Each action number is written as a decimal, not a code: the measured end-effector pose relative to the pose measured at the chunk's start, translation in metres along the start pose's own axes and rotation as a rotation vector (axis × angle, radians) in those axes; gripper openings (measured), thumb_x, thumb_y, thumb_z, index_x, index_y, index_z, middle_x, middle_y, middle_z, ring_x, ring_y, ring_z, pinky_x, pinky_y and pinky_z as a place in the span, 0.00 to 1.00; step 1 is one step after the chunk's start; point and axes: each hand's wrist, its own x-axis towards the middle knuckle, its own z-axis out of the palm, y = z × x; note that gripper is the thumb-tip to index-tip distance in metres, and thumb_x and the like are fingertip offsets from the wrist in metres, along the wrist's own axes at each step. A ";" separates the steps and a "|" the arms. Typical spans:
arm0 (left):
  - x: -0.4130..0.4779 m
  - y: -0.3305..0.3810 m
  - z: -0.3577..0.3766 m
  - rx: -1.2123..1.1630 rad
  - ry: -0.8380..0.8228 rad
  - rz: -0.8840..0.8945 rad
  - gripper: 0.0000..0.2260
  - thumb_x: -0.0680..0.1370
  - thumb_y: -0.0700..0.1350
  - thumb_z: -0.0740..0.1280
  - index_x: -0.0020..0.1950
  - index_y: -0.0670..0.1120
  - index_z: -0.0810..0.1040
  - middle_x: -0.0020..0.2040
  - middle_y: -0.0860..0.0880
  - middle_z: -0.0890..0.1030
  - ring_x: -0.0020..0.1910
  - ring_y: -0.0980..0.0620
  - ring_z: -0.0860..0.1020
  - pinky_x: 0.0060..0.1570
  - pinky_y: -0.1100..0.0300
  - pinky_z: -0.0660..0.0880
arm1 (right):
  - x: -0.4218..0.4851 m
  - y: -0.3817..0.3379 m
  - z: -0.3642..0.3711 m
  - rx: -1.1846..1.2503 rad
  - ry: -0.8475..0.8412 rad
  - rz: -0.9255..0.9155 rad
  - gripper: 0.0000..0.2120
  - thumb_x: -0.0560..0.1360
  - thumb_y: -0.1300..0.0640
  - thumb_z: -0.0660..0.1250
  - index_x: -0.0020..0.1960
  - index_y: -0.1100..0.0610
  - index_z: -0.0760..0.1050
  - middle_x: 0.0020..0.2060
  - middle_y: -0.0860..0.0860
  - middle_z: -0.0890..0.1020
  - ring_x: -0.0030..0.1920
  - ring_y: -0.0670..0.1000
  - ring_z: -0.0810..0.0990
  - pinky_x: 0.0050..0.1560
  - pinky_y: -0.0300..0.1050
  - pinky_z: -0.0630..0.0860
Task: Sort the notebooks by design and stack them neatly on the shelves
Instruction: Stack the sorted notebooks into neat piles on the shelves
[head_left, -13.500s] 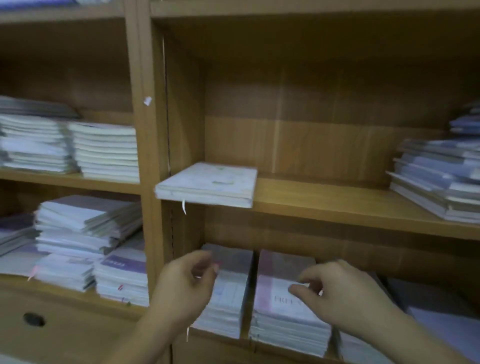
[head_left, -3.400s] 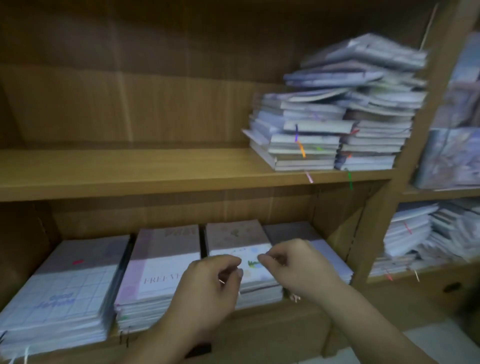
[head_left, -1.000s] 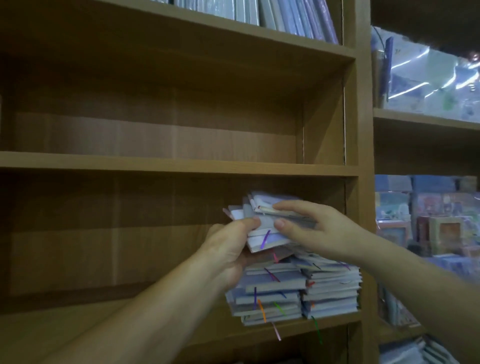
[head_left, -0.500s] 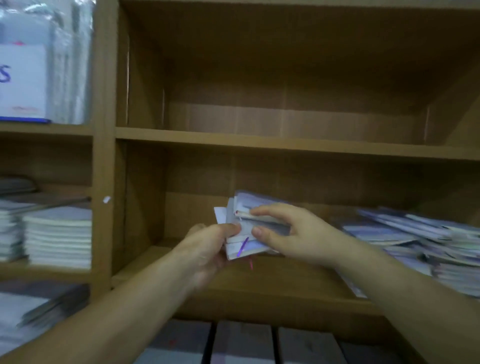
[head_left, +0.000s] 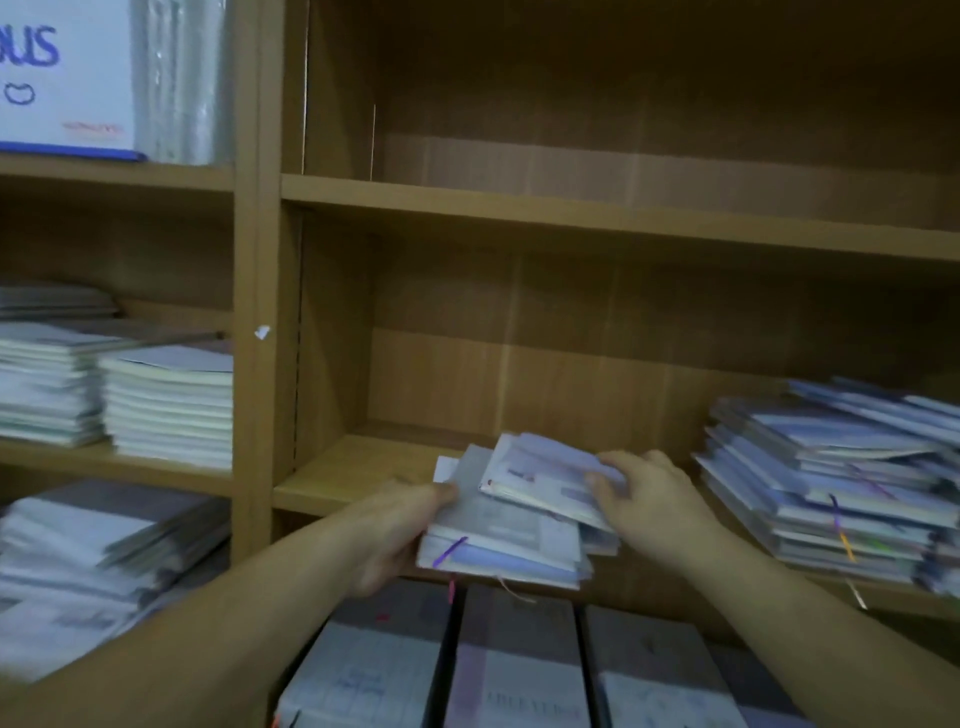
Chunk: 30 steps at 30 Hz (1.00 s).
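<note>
- Since half a second ago, both hands have lowered the bundle of notebooks (head_left: 511, 540) to the middle shelf's (head_left: 343, 480) front edge.
- Left hand (head_left: 397, 530) grips the bundle's left side from beneath, probably steadying it; right hand (head_left: 657, 501) pinches the top notebook (head_left: 540, 480), seemingly to sort it.
- Notebooks look pale lilac and grey, unevenly fanned, with a purple ribbon (head_left: 449, 552) dangling.

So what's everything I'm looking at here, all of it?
Shelving: one unit, brown wood, filling the view.
Held notebooks: several, pale blue and grey, over the front edge of the middle shelf.
Untidy pile: one, bluish, right on that shelf.
White stacks: two, left bay.
Greyish heap: one, lower left bay.
Row of stacks: three, pale, shelf below.
Sign: one, white with blue lettering, top left.
Left hand: grips the held notebooks' left side.
Right hand: holds the top notebook.
</note>
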 end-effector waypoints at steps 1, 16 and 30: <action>0.003 -0.002 -0.002 0.016 -0.004 -0.009 0.10 0.83 0.43 0.66 0.59 0.37 0.79 0.48 0.41 0.87 0.48 0.43 0.87 0.48 0.50 0.84 | 0.000 0.004 -0.002 -0.026 -0.057 0.078 0.23 0.81 0.39 0.60 0.72 0.47 0.74 0.65 0.54 0.76 0.66 0.57 0.74 0.65 0.46 0.71; 0.011 0.005 -0.010 0.257 0.097 0.034 0.27 0.83 0.62 0.59 0.52 0.39 0.81 0.45 0.38 0.86 0.41 0.41 0.85 0.38 0.50 0.84 | 0.002 -0.021 0.006 0.576 -0.245 0.158 0.24 0.75 0.47 0.74 0.69 0.51 0.75 0.61 0.53 0.76 0.47 0.45 0.84 0.37 0.34 0.78; 0.059 0.009 0.078 0.283 -0.094 0.066 0.24 0.83 0.61 0.60 0.56 0.41 0.81 0.40 0.43 0.85 0.33 0.46 0.83 0.33 0.55 0.81 | 0.016 0.043 -0.018 0.433 -0.128 0.258 0.27 0.77 0.45 0.71 0.73 0.51 0.70 0.69 0.52 0.73 0.62 0.52 0.76 0.58 0.42 0.73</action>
